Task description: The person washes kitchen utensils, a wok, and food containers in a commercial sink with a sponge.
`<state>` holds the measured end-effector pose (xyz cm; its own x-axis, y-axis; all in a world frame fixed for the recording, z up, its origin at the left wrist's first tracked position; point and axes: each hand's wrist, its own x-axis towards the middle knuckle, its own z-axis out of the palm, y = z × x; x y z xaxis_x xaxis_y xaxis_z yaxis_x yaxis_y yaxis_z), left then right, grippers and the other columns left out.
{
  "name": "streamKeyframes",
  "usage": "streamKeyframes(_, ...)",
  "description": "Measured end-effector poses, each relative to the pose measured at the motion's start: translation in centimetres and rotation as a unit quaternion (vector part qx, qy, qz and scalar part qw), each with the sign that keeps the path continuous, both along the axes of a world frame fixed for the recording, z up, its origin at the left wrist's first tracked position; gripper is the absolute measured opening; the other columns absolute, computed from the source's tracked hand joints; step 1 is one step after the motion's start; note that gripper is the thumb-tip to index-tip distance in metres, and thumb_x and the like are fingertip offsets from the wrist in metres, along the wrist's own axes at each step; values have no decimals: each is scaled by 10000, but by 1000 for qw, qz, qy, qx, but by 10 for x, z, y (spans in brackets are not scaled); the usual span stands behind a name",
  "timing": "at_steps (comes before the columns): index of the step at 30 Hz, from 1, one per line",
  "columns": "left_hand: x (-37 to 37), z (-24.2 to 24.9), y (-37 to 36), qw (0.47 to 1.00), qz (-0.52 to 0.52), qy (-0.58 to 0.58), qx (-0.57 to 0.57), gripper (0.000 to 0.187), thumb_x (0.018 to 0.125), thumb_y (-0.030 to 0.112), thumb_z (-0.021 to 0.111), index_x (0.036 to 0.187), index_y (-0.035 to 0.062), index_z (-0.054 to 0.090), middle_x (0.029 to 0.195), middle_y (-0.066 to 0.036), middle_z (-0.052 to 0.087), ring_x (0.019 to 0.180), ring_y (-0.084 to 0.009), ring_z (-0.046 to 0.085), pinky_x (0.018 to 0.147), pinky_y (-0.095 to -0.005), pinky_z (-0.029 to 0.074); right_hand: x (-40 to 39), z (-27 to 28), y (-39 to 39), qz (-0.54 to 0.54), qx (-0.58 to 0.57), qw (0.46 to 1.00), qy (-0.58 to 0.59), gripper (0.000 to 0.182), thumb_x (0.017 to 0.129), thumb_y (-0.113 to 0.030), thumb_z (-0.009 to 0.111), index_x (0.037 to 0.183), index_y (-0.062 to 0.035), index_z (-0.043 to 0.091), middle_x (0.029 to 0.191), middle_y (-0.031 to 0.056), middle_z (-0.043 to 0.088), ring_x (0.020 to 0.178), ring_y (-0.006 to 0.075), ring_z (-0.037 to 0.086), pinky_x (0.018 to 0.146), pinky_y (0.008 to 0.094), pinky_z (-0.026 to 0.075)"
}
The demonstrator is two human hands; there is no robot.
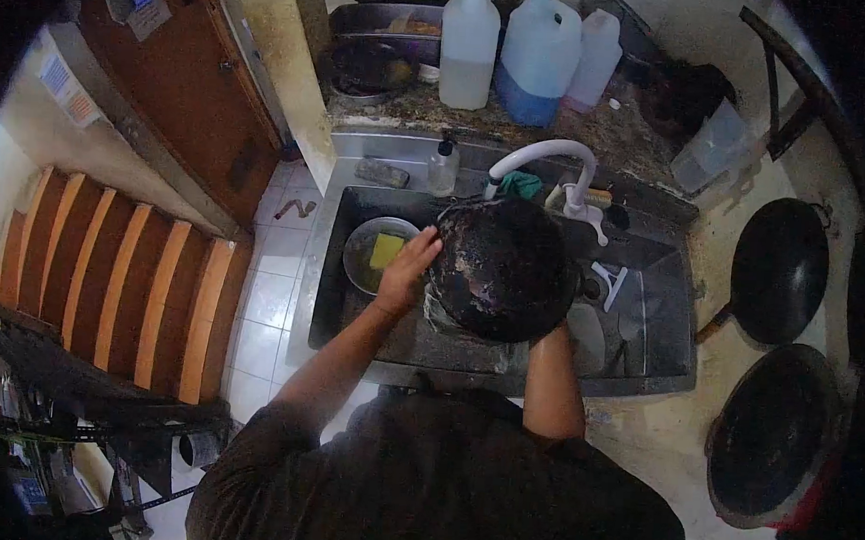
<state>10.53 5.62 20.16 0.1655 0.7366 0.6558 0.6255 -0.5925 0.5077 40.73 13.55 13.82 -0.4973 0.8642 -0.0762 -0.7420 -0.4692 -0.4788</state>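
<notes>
Wok (502, 268), round, black and crusted with pale scuffs and suds, is held bottom-up over the sink (662, 319), just under the white tap (553, 158). Its domed underside faces the camera, so it has no real long axis from here; a stub of handle seems to stick out at its right edge.

Left hand (406, 267) lies on the wok's left rim, its fingers (424, 241) spread and curled against the metal, pressing on it. What they hold against it, if anything, I cannot tell. Right hand is hidden beneath the wok; only the forearm (553, 381) shows, rising to the wok's lower right edge, so whether its fingers are apart or clamped cannot be told. The wok lies directly right of the left fingers and above the right forearm, and the left hand is the one clearly in contact.

Left of that hand, in the sink, sits a small steel bowl (375, 253) with a yellow sponge (387, 250) in it. A soap bottle (444, 166) stands on the sink's back edge. Three plastic jugs (538, 57) stand on the speckled stone desk (641, 144) behind. Two more dark pans (778, 271) rest on the desk to the right, well apart from the hands.
</notes>
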Motion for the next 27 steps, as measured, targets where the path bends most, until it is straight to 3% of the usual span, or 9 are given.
streamKeyframes(3,13,5,9,992,99,-84,-4,610,830,-77,532,1388,157,460,1504,-274,228,1369,-337,341,1070,-338,327,-4,16,26,14,-5,1000,1,400,874,-312,597,1182,-57,594,1166,103,625,1080,273,578,907,429,488)
streamKeyframes(7,18,-21,19,935,108,-257,-221,616,852,-126,417,1405,143,438,1487,-238,300,1281,-305,454,989,-327,414,-15,30,37,22,-8,1000,2,405,879,-341,586,1172,-62,601,1163,100,628,1084,278,575,907,440,486)
streamKeyframes(9,4,-34,27,638,-99,-698,-311,521,892,-15,389,1394,113,447,1425,-187,407,1122,-254,549,861,-291,466,-24,35,36,27,-10,1000,4,409,882,-356,581,1168,-64,605,1161,98,629,1086,281,574,906,446,485)
streamKeyframes(10,-3,-35,31,638,-101,-697,-310,521,892,-15,389,1394,113,447,1425,-187,407,1122,-254,549,861,-291,466,-30,39,40,29,-11,1000,5,411,883,-363,578,1165,-66,607,1160,98,629,1087,282,573,906,449,484)
streamKeyframes(13,-18,-28,46,420,65,-833,-353,511,935,328,406,1360,44,407,1368,-154,479,1312,-327,399,1089,-509,295,-39,50,53,37,-19,999,5,418,887,-385,570,1158,-69,612,1157,95,631,1090,286,570,906,458,483)
streamKeyframes(17,-19,-12,49,394,-2,-818,-419,550,978,437,349,1352,41,421,1378,-150,467,1302,-341,404,1105,-510,268,-51,59,60,55,-31,998,4,430,892,-414,559,1149,-74,620,1153,93,633,1093,292,567,905,470,481)
streamKeyframes(22,-21,-22,55,450,23,-837,-309,638,980,513,320,1364,12,414,1379,-171,465,1260,-344,459,1051,-513,360,-55,84,63,68,-35,997,4,444,897,-443,548,1140,-79,627,1149,90,636,1097,298,564,905,482,479)
streamKeyframes(24,-24,-29,58,463,17,-839,-284,648,974,524,331,1361,11,411,1372,-175,469,1249,-343,468,1043,-510,372,-61,103,44,-38,-212,954,-210,500,909,-506,495,1176,-98,605,1174,74,618,1076,301,563,902,506,457)
streamKeyframes(27,-24,-27,51,478,16,-845,-240,675,956,555,364,1350,10,414,1355,-180,481,1222,-342,488,1022,-503,394,-76,103,31,-98,-161,953,-239,561,940,-491,412,1278,-58,528,1279,119,565,1150,332,537,968,448,428)
